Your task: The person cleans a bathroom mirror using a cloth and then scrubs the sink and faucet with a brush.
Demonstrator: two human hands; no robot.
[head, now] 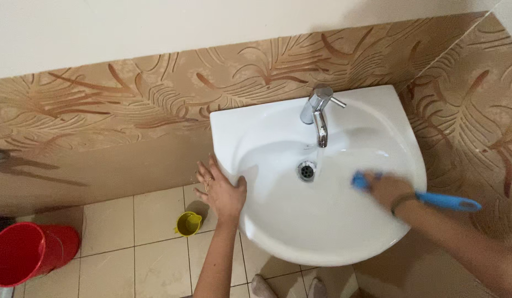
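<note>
Scrubbing looks like my step in hand: one white sink (344, 232), my left hand (220, 190) spread against its rim, my right hand (386, 189) wrapped round one blue brush (444, 201) inside the bowl. Next calls for firmer strokes toward the single drain (306, 170). One tap (318, 113), one red bucket (27, 254), one yellow cup (188, 223).

Tiled floor (156, 254) bears a red bucket (29, 251) and yellow cup (188, 223).

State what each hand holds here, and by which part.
The right hand grips a blue brush partway along its handle, inside the white sink. The left hand holds nothing; it rests on the sink's left rim.
</note>
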